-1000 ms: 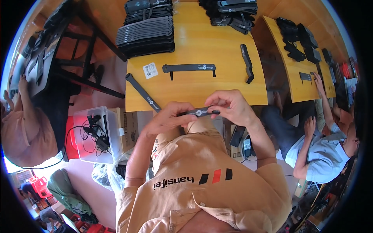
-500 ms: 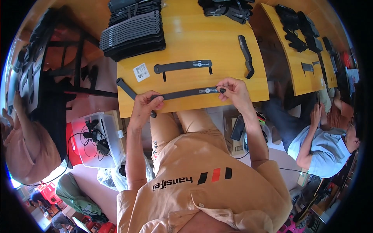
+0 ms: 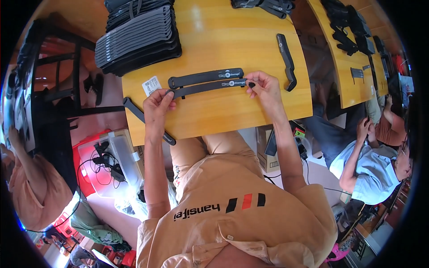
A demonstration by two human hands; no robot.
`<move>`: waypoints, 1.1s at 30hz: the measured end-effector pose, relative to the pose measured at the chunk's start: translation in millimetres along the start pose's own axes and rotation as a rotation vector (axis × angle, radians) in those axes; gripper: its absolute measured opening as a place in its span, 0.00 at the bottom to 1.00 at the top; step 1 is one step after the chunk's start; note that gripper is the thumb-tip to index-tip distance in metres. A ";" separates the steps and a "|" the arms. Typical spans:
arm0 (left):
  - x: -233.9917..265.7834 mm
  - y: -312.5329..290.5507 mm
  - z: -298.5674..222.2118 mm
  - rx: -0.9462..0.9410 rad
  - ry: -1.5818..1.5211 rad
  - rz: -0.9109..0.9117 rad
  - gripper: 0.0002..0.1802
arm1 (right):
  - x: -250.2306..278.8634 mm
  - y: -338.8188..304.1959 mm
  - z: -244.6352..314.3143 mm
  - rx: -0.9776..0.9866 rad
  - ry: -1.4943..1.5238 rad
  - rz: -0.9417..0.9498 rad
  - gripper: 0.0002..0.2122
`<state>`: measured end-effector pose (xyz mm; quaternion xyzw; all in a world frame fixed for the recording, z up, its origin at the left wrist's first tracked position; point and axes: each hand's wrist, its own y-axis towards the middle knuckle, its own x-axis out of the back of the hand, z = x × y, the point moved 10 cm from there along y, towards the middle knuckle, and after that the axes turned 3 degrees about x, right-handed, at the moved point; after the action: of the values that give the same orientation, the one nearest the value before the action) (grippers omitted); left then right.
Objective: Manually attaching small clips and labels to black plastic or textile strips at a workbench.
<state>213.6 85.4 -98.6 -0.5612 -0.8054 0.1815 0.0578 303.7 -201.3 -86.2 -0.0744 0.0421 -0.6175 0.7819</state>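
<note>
Cables (image 3: pixel 117 173) inside clear bin (image 3: pixel 127 154); strap (image 3: pixel 201 89) in fingers (image 3: pixel 264 79).

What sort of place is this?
Probably a workshop or packing room: a stack of dark straps on a wooden table, another strap held between the left hand and right hand, and a second table with more dark pieces.
</note>
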 end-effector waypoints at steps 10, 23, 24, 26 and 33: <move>7.0 19.2 7.0 -0.035 0.129 -0.104 0.06 | 4.1 14.1 -16.6 0.012 -0.038 -0.096 0.05; 6.2 18.3 6.0 -0.033 0.165 -0.171 0.06 | 7.7 13.1 -17.9 -0.014 -0.015 -0.189 0.07; 6.0 18.6 6.3 -0.030 0.166 -0.170 0.06 | 8.5 13.1 -18.9 -0.019 0.001 -0.206 0.07; 5.7 18.9 5.0 -0.040 0.171 -0.171 0.06 | 8.2 14.0 -20.1 -0.011 0.006 -0.206 0.07; 4.3 20.1 6.1 -0.029 0.148 -0.164 0.06 | 11.1 14.0 -21.9 -0.020 -0.001 -0.255 0.06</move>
<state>227.9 94.2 -111.9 -0.5061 -0.8446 0.1226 0.1239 316.2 -210.3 -109.9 -0.0873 0.0380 -0.7113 0.6964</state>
